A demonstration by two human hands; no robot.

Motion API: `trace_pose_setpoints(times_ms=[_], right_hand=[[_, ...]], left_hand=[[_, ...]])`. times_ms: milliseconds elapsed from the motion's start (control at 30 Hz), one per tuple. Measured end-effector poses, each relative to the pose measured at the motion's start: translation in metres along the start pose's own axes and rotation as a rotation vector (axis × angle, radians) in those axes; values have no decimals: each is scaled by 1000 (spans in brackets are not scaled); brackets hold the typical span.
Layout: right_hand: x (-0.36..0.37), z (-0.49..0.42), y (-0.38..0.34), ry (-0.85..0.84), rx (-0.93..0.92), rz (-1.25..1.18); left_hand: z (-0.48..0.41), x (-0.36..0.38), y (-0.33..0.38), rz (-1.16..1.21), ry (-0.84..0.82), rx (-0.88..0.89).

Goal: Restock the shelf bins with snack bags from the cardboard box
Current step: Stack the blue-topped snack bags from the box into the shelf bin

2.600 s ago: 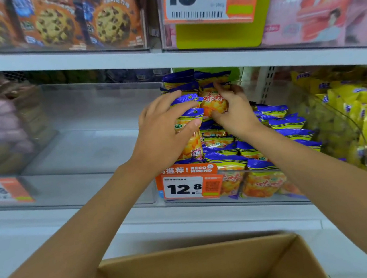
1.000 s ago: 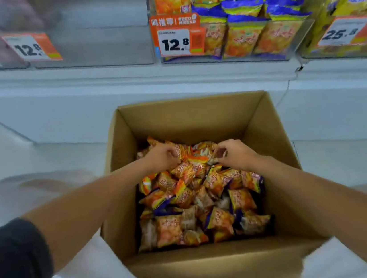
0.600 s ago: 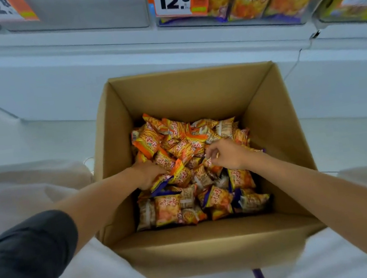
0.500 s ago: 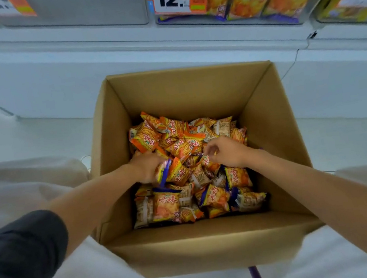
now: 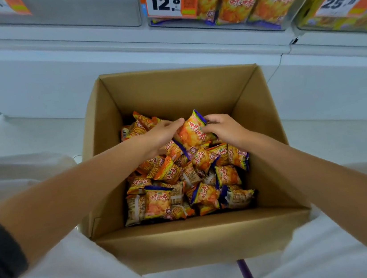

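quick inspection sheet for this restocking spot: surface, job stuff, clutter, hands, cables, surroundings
surface: pale floor; what the cardboard box rests on is hidden
job's things: box open, loose snack bags piled inside; one raised snack bag above the pile; shelf bin holds matching bags upright
clutter: nothing seen
grips: left hand and right hand each hold a side of the raised snack bag
cables: thin wire hangs from the shelf edge behind the box's right corner
surroundings: 12.8 price tag, 25.8 price tag, purple frame below the box
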State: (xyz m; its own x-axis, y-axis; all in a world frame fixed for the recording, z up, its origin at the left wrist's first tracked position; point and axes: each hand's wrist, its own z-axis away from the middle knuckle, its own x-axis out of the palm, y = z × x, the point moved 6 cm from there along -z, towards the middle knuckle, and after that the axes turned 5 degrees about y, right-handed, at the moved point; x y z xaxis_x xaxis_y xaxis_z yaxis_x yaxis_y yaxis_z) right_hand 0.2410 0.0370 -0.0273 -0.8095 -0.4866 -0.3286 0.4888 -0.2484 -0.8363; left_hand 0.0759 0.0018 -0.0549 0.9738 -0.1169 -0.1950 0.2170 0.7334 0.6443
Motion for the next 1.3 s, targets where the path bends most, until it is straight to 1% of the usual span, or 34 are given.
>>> trace_pose_setpoints(times_ms=[33,67,100,167,200,267,300,333,400,467,567,767,900,1000,1067,1133,1233,1300], right_hand=[[-1,0,0,-28,3,19],[-2,0,1,-53,2,48],[-3,0,1,-77,3,67],[-2,-2,3,-94,16,100],[-2,-3,7,-88,29,105],[2,-5,25,-80,83,110],[6,-5,39,-106,118,172],[12,-5,58,-170,156,298],[32,1,100,-360,231,572],[50,8,131,-464,285,713],[72,14,153,-498,332,786],[85,2,176,-457,277,925],[87,1,175,-461,207,879],[84,4,176,-459,213,790],[75,0,168,-426,233,693],[59,-9,147,-327,246,506],[27,-18,100,-143,266,96],[14,-17,70,-124,273,-194]], left_hand=[[1,1,4,-23,2,84],[2,4,5,-28,-43,121],[2,8,4,-57,-98,127],[2,11,-1,-206,-157,106],[-2,11,-5,-270,-156,95],[-12,7,-17,-339,-101,68],[-15,4,-24,-346,-66,46],[-17,1,-31,-324,-35,17],[-20,-5,-46,-252,5,-69],[-22,-8,-61,-215,38,-142],[-29,-12,-78,-258,58,-177],[-28,-17,-94,-273,75,-207],[-26,-17,-95,-237,65,-201],[-23,-15,-91,-205,68,-181],[-23,-14,-86,-175,75,-144],[-20,-15,-79,-122,107,-103],[-16,-18,-66,-20,174,-48],[-15,-20,-53,57,206,-18]])
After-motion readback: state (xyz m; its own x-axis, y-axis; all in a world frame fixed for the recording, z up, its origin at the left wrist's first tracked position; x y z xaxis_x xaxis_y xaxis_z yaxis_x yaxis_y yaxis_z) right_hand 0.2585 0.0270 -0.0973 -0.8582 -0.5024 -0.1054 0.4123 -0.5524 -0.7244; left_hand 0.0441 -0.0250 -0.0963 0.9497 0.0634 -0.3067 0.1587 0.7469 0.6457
